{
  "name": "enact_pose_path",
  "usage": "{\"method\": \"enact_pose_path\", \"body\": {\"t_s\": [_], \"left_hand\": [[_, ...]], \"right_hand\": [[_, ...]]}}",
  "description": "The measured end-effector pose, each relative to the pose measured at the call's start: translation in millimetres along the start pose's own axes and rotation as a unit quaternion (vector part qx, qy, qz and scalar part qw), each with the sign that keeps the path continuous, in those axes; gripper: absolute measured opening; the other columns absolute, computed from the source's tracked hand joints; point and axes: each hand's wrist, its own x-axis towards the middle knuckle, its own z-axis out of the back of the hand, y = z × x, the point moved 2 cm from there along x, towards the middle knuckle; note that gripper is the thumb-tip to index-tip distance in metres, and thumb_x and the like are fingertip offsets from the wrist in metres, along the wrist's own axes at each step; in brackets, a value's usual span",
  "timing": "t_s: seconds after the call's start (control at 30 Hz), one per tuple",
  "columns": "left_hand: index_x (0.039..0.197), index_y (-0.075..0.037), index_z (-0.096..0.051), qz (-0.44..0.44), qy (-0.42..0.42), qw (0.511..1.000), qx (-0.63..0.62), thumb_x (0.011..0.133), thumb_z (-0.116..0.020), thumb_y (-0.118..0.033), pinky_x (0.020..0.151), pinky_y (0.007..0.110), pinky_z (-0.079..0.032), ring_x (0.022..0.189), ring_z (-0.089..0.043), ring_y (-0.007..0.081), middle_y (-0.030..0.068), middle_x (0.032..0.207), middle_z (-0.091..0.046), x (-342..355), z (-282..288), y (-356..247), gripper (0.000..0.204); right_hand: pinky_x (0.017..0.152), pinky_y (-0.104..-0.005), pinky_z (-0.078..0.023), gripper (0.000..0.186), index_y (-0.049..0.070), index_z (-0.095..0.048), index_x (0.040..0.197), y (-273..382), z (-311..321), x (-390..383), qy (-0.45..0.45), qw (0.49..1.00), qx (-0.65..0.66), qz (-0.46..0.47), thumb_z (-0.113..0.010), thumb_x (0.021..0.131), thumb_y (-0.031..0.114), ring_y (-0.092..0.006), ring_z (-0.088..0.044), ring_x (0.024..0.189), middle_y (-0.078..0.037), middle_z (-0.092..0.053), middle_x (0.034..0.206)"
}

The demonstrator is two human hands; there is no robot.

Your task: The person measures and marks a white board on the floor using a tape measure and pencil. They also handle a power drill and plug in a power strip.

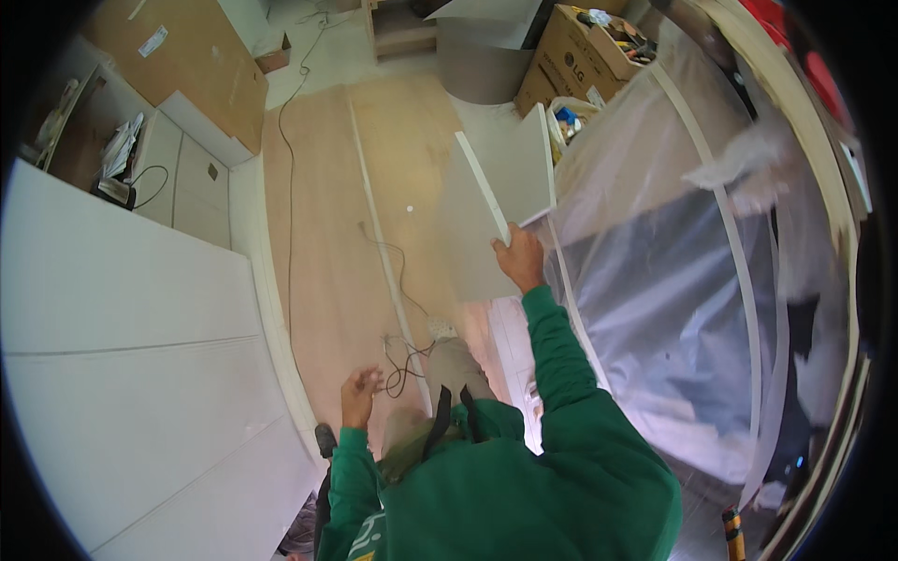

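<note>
My right hand [520, 257] is closed on the top edge of a flat white panel [483, 184], which stands on edge in front of me to the right. Its pale grey face reaches down toward the covered floor. Just behind it a second white panel [545, 159] stands close to the plastic-covered unit. My left hand [360, 395] hangs low at my left side with its fingers loosely bent and apart. Nothing shows in it. A dark cable [404, 374] lies in loops on the floor beside it.
Tall white cabinet fronts [131, 309] line the left. Brown protective board [323, 187] covers the floor, with a long cable [288, 154] along it. Clear plastic sheeting [655, 280] drapes the right side. Cardboard boxes [552, 70] and a bag [572, 117] stand far right.
</note>
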Motion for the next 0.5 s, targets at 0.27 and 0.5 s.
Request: {"method": "enact_pose_path", "body": {"t_s": [0.27, 0.5], "left_hand": [[0.141, 0.0, -0.062, 0.016, 0.261, 0.961, -0.091, 0.11, -0.063, -0.031, 0.098, 0.037, -0.056, 0.117, -0.07, 0.0237, 0.0119, 0.128, -0.072, -80.3, -69.8, -65.2, 0.044], [0.158, -0.002, -0.041, 0.158, 0.323, 0.906, -0.222, 0.102, -0.072, -0.05, 0.111, 0.052, -0.052, 0.145, -0.049, 0.0351, 0.0189, 0.16, -0.042, -150.8, -137.1, -11.7, 0.08]], "right_hand": [[0.075, -0.0597, -0.052, 0.028, 0.0, -0.07, 0.104, 53.3, 95.0, -211.3, 0.036, 0.998, -0.034, 0.046, -0.078, 0.09, 0.022, -0.0515, -0.069, 0.083, -0.029, -0.072, 0.082], [0.069, -0.0577, -0.054, 0.026, 0.003, -0.064, 0.102, 45.1, 90.2, -382.1, 0.078, 0.992, -0.104, 0.005, -0.077, 0.091, 0.023, -0.0466, -0.072, 0.075, -0.023, -0.073, 0.077]]}}
